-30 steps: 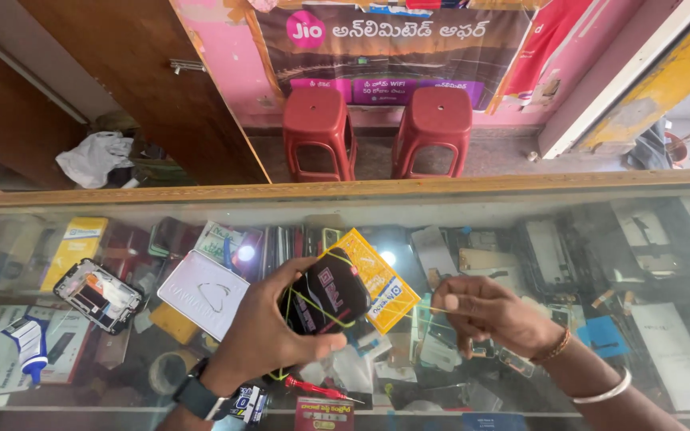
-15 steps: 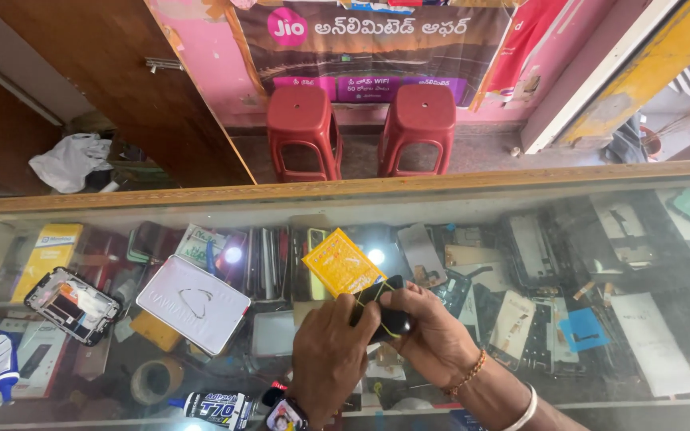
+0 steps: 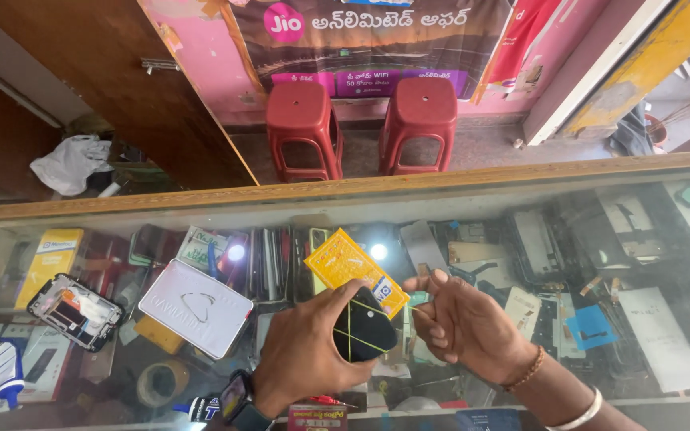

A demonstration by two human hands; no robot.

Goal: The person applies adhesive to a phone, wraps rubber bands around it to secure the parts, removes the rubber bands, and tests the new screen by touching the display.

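Left hand [image 3: 309, 351] is gripping a black phone [image 3: 363, 334] wrapped in yellow rubber bands just above the glass table [image 3: 600, 199], right hand [image 3: 465, 323] loosely curled beside it, holding nothing.

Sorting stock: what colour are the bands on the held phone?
Yellow, crossing over the black phone in the left hand; head view.

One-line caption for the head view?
Left hand holds a rubber-banded black phone over a glass counter, right hand beside it.

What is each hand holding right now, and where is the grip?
The left hand grips a small black device, crossed by yellow bands, by its left side. The right hand holds nothing visible.
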